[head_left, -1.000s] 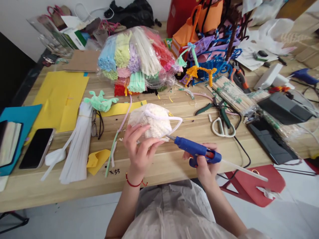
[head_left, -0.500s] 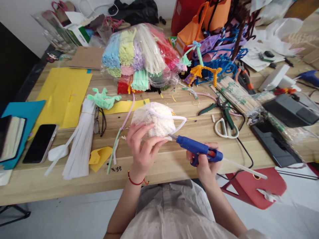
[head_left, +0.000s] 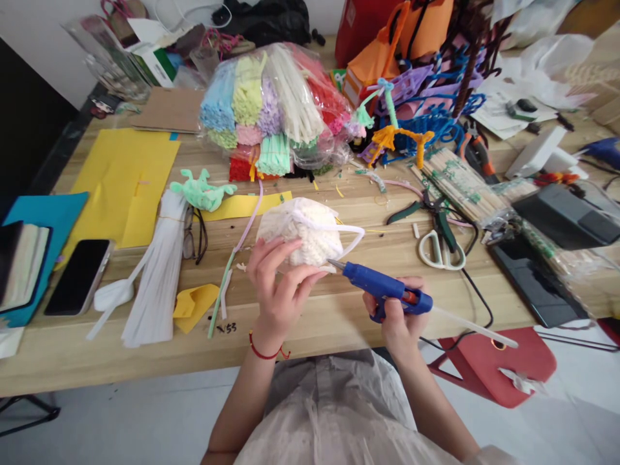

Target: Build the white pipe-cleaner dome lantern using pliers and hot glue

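My left hand (head_left: 277,290) is closed on a cream pipe-cleaner piece (head_left: 317,242), a rounded, fuzzy form. Its thumb and forefinger pinch the white end at the lower edge. A pale lilac pipe cleaner (head_left: 356,237) loops out from the piece's right side. In my right hand (head_left: 402,323) is a blue glue gun (head_left: 372,282), gripped round its handle, with the nozzle pointing left at the pinched end. Whether the tip touches cannot be made out. A clear glue stick (head_left: 472,328) sticks out of the gun's back.
Green-handled pliers (head_left: 438,216) and white-handled scissors (head_left: 431,252) lie right of the gun. A bundle of white strips (head_left: 157,278), a phone (head_left: 79,278) and glasses (head_left: 194,239) lie left. Bagged coloured pipe cleaners (head_left: 276,97) fill the back. The gun's black cord (head_left: 477,294) curls across the right.
Almost nothing differs. The whole view has shifted very slightly; both hands keep their grip, and the nozzle stays at the lower right edge of the cream piece.
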Demonstrator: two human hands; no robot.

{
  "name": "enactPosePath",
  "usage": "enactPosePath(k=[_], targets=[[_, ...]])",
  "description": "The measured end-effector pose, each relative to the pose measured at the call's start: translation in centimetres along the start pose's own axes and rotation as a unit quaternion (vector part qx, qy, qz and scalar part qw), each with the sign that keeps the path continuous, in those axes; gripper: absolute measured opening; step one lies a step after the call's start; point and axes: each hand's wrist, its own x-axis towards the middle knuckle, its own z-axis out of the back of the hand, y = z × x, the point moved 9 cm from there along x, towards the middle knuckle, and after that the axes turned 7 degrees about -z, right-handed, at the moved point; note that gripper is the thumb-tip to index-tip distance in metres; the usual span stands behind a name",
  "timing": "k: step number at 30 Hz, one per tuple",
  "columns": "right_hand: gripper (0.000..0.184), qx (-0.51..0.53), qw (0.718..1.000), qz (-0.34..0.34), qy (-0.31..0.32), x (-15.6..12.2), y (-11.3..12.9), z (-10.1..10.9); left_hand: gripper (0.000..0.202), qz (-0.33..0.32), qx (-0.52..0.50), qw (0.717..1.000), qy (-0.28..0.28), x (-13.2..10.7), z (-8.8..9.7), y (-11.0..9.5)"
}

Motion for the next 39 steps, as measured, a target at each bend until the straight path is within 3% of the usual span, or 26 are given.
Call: enactPosePath(k=[10, 33, 39], targets=[[0.025, -0.008, 0.999, 0.038, 0.016, -0.27, 0.4, 0.08, 0.016, -0.003, 0.016, 1.0, -0.007, 0.13, 0.0, -0.2], [0.038, -0.051, 0.999, 0.014, -0.008, -0.63, 0.23, 0.28, 0.015, 0.002, 0.015, 1.0, -0.003, 0.05, -0.25, 0.0], [0.034, -0.051, 0.998, 0.036, 0.004, -0.58, 0.61, -0.05, 0.02, 0.011, 0.03, 0.999, -0.018, 0.08, -0.28, -0.09]])
